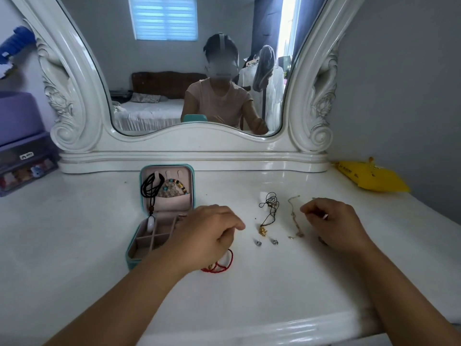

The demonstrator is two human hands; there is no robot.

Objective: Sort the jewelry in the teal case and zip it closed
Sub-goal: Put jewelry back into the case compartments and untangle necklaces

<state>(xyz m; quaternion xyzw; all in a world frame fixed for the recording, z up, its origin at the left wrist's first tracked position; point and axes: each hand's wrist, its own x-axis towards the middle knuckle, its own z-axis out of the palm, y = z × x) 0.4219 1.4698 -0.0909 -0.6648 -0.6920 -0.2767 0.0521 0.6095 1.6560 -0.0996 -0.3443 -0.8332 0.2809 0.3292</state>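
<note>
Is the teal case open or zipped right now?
Open. The teal case has its lid standing upright, showing beads and a black cord in the lid pocket and the tray's dividers below.

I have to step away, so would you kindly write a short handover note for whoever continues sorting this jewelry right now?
Left hand: loosely curled beside the open teal case, no visible grip.
Right hand: fingers curled; whether it holds anything I cannot tell.
Done: black cord necklace and beaded bracelet sit in the lid pocket.
Left on the table: red bracelet, black cord with gold charm, two small silver pieces, thin gold chain. Then zip the case.
</note>
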